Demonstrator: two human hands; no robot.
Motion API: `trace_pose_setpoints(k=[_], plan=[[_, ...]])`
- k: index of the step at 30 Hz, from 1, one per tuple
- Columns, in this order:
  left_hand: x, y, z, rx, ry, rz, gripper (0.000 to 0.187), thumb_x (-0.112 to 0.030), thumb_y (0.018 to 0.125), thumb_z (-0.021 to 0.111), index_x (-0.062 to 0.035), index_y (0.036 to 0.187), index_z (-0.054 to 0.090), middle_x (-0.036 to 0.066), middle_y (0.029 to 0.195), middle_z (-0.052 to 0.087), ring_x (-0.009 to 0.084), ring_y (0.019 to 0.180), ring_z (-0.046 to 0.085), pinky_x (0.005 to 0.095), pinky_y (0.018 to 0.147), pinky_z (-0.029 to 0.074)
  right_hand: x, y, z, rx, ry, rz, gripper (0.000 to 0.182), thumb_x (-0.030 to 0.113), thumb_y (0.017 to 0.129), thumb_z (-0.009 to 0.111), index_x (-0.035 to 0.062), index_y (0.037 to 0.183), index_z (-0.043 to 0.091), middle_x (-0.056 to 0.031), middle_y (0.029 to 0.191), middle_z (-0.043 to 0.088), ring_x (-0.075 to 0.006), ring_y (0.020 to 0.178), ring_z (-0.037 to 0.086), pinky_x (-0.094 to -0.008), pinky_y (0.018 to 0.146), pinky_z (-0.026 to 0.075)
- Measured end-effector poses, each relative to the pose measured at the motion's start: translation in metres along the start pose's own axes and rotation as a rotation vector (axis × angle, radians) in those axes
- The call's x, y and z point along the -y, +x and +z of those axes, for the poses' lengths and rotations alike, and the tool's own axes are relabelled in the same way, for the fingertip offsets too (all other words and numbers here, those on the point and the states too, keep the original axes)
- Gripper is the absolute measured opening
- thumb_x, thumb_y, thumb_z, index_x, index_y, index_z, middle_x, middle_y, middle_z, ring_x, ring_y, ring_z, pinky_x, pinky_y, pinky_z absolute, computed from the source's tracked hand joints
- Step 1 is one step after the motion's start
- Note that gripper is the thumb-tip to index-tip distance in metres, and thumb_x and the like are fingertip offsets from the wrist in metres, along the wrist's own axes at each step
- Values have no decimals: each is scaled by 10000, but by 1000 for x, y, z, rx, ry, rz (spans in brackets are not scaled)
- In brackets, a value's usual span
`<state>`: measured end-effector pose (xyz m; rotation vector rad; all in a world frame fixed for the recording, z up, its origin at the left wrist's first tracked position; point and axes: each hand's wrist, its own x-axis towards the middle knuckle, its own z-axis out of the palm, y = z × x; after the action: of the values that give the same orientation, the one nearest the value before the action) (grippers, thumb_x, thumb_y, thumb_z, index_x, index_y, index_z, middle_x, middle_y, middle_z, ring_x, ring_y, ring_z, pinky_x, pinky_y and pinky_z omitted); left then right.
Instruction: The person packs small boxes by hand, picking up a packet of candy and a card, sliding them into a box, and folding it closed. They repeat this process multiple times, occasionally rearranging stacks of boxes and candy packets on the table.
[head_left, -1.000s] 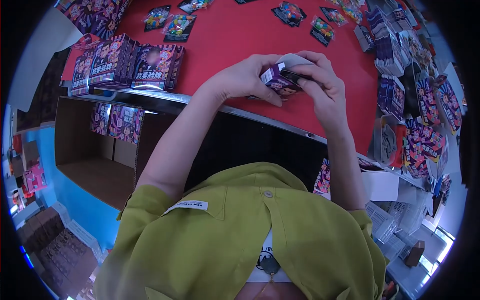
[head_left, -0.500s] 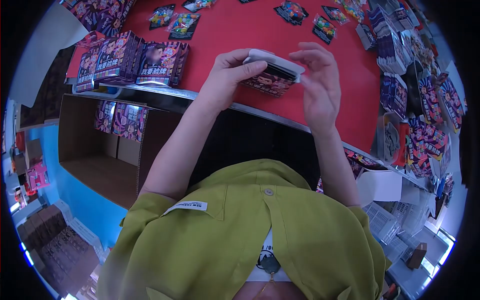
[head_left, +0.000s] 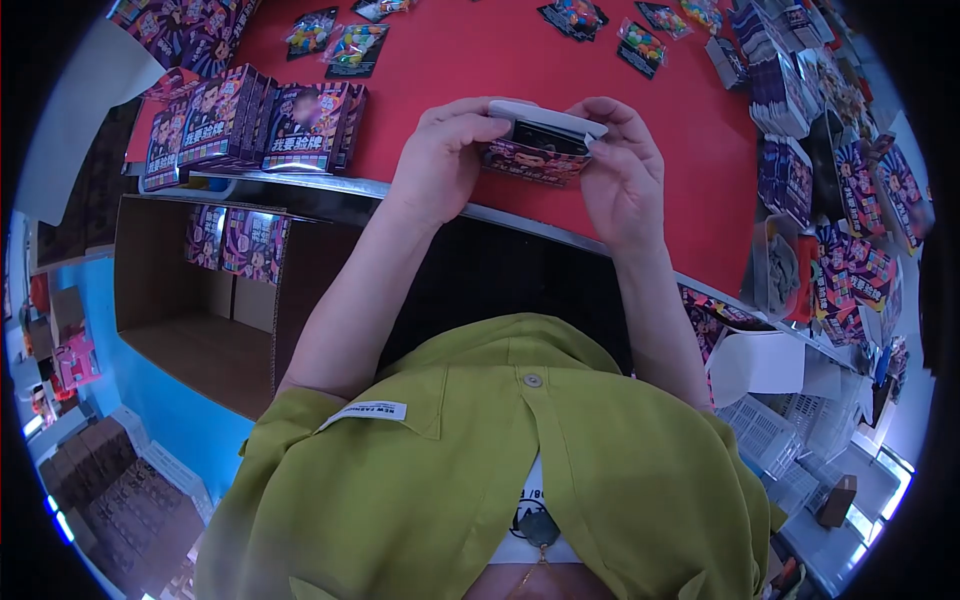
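Between my hands, above the front edge of the red table (head_left: 480,60), is a small printed box (head_left: 535,165) with its top open and a white flap raised. Dark contents show inside the opening. My left hand (head_left: 445,155) grips the box's left end, its thumb at the top edge. At the right end, my right hand (head_left: 622,165) has its thumb and fingers closed on the corner by the white flap. Finished-looking printed boxes (head_left: 305,128) stand upright in a group to the left of my left hand.
Bags of colourful pieces on black cards (head_left: 357,45) lie along the table's far side. Stacks of folded printed boxes (head_left: 778,90) line the right side. Below the table at left is an open cardboard carton (head_left: 200,350). A clear bin (head_left: 775,268) sits at the right edge.
My right hand has moved in from beside the box and closed on its right end. The box is turned slightly, and its dark contents show more in the opening.
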<state>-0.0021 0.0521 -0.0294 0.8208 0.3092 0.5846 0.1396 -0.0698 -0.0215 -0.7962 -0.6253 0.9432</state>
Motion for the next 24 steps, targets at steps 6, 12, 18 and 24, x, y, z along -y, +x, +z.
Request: trace_pose_setpoints(k=[6,12,18,24], plan=[[-6,1,11,-20,383,162,219,16,806,565,10,999,666,89,1004,662,195,922,621,283,826,491,9,-2,-3,59,-596,-181,287,-76,809,481,7,1064,583,-95,1091,576,-208,974,564,-333,896,451],[-15,-4,-10,295,1173,751,242,21,782,649,-22,1020,666,96,1050,661,195,983,627,286,820,520,15,-7,-17,314,-1612,-838,246,-9,790,612,43,1030,613,-92,1041,591,-240,927,570,-323,809,456],[-17,-2,2,219,1003,627,181,18,755,681,-8,934,690,119,970,675,181,869,656,269,752,539,17,-8,-5,191,-1397,-681,183,123,804,667,91,982,643,-41,997,609,-183,920,564,-325,856,371],[-15,0,2,182,861,495,112,-13,751,703,-10,862,693,85,886,669,172,807,647,261,735,521,21,-8,-4,152,-1236,-460,173,35,788,670,46,960,658,-63,976,610,-177,946,543,-289,838,373]])
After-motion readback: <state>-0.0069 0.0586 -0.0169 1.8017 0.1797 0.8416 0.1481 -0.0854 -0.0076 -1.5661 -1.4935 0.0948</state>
